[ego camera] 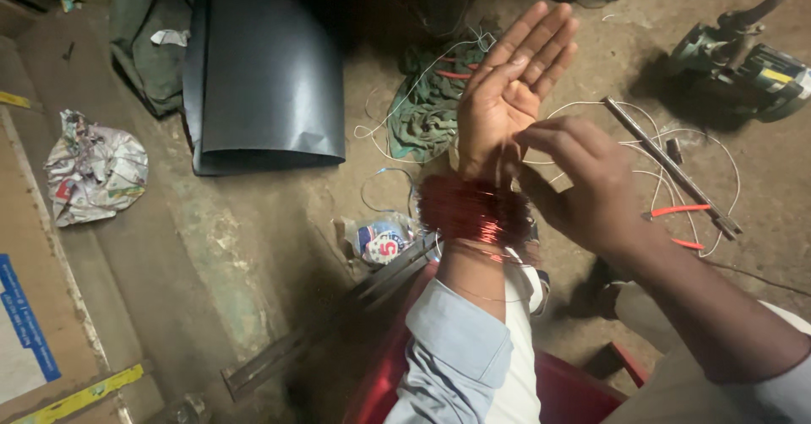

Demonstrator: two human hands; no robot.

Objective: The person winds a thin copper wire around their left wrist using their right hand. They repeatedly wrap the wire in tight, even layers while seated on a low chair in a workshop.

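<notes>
Red wire (pixel 473 210) sits in a thick, shiny coil of many thin loops around the wrist of the left hand (pixel 507 95). It looks like a fat copper-red bracelet. The left hand is held up flat, palm showing, fingers straight and close together, holding nothing. The right hand (pixel 583 179) is just beside it, and its fingers (pixel 534 137) pinch together near the left palm, on a thin strand of the wire as far as I can tell. Below, on the dirt floor (pixel 279 213), lie a big dark sheet (pixel 270 69), a green rag (pixel 427 107), a metal bar (pixel 667 166) and loose white wire (pixel 718 149).
</notes>
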